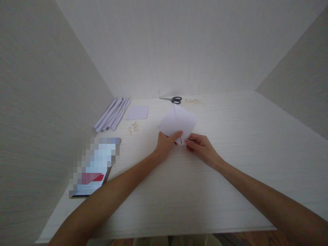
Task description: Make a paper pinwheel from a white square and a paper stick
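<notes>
A square sheet of pale lilac-white paper (179, 119) is held up over the table, turned so one corner points toward me. My left hand (166, 143) grips its lower left edge, thumb on top and fingers underneath. A thin line like a slit runs in from the far corner, and a narrow dark gap shows near the close corner. At the lower right edge my right hand (201, 147) has its thumb and fingers pinched together, fingertips against or very near the paper. What lies between those fingertips is hidden.
Scissors (175, 100) with black handles lie beyond the paper, beside small tan bits (192, 101). To the left are rolled paper tubes (112, 114), a flat paper square (137, 112), a small pile of tan and white pieces (133, 127), and a lit tablet (89, 189). Walls enclose the table.
</notes>
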{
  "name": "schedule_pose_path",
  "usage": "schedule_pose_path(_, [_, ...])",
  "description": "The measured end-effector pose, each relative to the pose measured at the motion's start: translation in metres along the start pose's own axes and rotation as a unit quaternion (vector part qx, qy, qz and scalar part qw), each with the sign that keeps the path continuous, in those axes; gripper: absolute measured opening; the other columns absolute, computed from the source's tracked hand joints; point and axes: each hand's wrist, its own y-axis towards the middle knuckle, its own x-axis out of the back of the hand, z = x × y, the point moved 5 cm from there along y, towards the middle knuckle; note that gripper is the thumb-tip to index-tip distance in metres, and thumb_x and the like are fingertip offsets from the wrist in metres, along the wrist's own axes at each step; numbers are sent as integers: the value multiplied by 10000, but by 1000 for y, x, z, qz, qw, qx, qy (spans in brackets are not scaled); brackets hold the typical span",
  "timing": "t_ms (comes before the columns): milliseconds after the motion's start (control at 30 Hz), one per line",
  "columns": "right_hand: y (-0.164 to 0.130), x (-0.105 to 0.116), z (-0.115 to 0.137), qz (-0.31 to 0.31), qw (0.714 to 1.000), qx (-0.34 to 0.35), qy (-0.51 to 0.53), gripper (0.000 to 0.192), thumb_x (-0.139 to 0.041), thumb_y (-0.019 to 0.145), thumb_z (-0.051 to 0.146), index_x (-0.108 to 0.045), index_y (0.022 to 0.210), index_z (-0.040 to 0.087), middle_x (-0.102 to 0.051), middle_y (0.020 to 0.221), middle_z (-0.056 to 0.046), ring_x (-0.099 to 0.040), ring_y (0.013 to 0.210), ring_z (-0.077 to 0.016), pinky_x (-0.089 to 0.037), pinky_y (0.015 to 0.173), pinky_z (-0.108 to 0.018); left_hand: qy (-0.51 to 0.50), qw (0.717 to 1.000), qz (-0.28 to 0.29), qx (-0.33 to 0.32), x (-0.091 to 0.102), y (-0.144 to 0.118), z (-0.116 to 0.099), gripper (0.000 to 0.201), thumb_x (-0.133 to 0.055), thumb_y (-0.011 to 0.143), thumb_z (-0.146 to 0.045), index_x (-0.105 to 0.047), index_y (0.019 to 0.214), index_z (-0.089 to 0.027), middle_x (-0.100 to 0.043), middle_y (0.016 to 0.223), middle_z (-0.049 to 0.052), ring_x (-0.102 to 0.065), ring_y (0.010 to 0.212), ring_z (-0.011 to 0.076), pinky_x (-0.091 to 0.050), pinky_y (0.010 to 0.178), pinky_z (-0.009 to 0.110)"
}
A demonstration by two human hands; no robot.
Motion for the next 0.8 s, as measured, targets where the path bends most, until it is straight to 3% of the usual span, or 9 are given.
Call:
schedule_pose_path(267, [1, 1, -5, -21, 998, -32, -49, 171, -542, 702, 314, -549, 690, 143, -473, 504, 30, -411, 445, -80, -290, 438, -219, 10, 1000, -5, 12, 0, -1, 0, 193, -662, 569, -274, -561, 645, -128, -538, 536, -29, -453, 422, 67, -357, 379, 187])
schedule_pose_path(800, [0, -1, -2, 15, 999, -10, -51, 136, -478, 754, 266, -544, 757, 147, -466, 525, 36, -420, 469, -78, -317, 456, -210, -12, 1000, 0, 6, 1, 1, 3, 243, -678, 557, -306, -579, 679, -121, -559, 590, -6, -470, 467, 74, -372, 412, 192])
